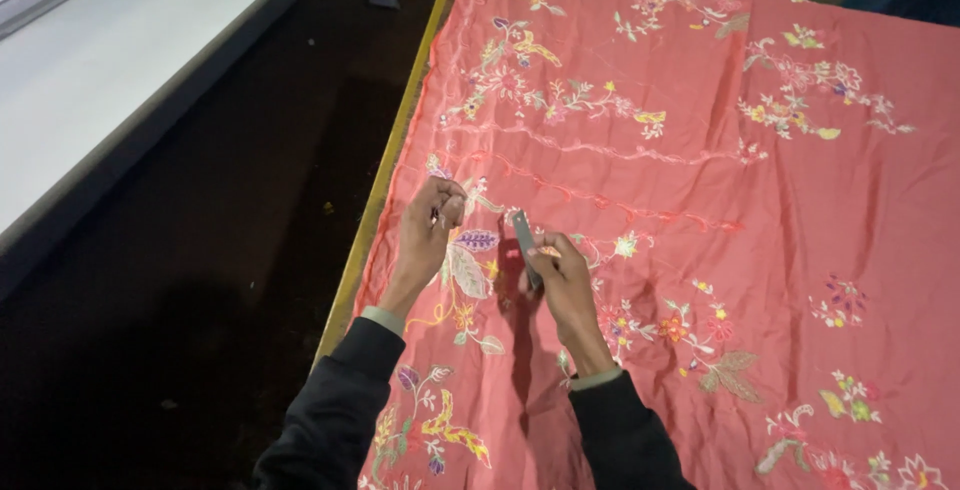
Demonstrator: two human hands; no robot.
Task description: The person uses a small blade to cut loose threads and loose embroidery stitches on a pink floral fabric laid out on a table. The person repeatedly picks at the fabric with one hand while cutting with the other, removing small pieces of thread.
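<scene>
A: Dim workroom, item one: a dark floor [200, 280] on the left and a pale raised ledge [110, 60] beyond it. What covers the table?

B: Item two: a coral-pink cloth [720, 210] sewn with flowers and leaves, spread flat over a table with a yellow edge [385, 180]. Laid out like this, the stitching faces up and sits within reach.

A: Left hand?

B: Item three: the left hand [425, 235], near the cloth's left border, wrist bent, knuckles up. Its fingertips are pressed together in a pinch on a small fold of the cloth, lifting it slightly, likely to keep that spot taut.

A: Right hand?

B: Item four: the right hand [565, 285], just beside the left, fingers curled shut around a small grey metal tool [524, 242]. The tool points up and leftward, towards the pinched spot. I cannot tell whether it is a clipper or a blade.

A: Sleeves?

B: Dark, with pale cuffs, both forearms angled in from the bottom edge.
</scene>
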